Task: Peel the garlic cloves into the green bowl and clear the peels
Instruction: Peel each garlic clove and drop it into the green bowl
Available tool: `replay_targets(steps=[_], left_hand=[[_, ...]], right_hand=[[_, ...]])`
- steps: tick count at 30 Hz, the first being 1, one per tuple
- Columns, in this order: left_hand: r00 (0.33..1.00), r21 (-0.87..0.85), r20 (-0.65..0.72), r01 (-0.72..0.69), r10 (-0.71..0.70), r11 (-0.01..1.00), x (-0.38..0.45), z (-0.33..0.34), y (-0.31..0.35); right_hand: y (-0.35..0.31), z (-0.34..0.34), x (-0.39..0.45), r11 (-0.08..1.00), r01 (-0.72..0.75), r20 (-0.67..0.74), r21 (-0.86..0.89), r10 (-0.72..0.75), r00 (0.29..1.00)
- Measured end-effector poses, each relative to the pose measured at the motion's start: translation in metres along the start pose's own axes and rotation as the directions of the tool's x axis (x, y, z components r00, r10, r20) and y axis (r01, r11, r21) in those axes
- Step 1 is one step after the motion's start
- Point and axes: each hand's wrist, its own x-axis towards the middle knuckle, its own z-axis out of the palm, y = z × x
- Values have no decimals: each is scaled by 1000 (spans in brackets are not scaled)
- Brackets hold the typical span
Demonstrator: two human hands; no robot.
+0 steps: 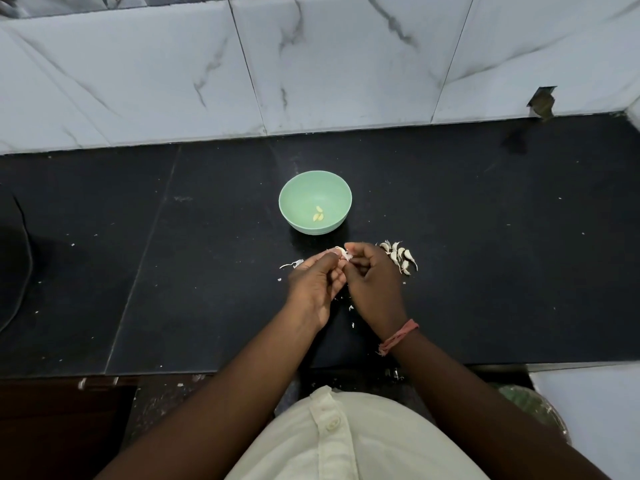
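Both hands, left (317, 282) and right (372, 275), pinch one clove (342, 252) by the bowl (315, 201); best strip skin tip-first, grip light.

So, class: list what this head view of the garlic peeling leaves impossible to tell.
- Clove at the fingertips: mostly covered by the left hand and right hand; how much is peeled is unclear.
- Pile of unpeeled cloves: partly behind the right hand, too small to count.
- Dark object at the left edge: cut off.
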Motion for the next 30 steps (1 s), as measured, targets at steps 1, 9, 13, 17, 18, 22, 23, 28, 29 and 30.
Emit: replay_targets(steps=[1, 9, 13, 17, 18, 22, 23, 28, 29, 30], left_hand=[[1000, 26, 3, 8, -8, 1000, -1, 0, 0], [999, 90, 31, 6, -9, 996, 0, 0, 3], [995, 17, 93, -29, 28, 999, -1, -5, 3], [987, 65, 97, -132, 126, 989, 0, -7, 2], [984, 94, 99, -156, 147, 983, -1, -8, 2], [980, 150, 107, -183, 168, 972, 0, -7, 3], [982, 139, 110, -166, 152, 976, 0, -7, 4], [984, 127, 165, -85, 63, 988, 0, -11, 8], [982, 135, 184, -72, 46, 988, 0, -13, 10], [979, 144, 200, -60, 30, 988, 1, -14, 13]], right_hand=[[0, -1, 1, 1000, -7, -5, -3, 7, 1000], [8, -6, 2, 992, 60, -65, -108, -68, 996], [4, -7, 5, 965, 131, -36, -226, -143, 989], [5, -11, 10, 871, 272, 77, -410, -264, 962], [6, -13, 12, 843, 301, 107, -445, -283, 953], [4, -13, 14, 803, 313, 152, -507, -274, 950], [2, -13, 14, 808, 300, 148, -506, -261, 954], [1, -17, 15, 834, 263, 194, -484, -191, 962], [1, -19, 15, 849, 248, 197, -467, -173, 965], [0, -20, 16, 873, 219, 195, -437, -145, 970]])
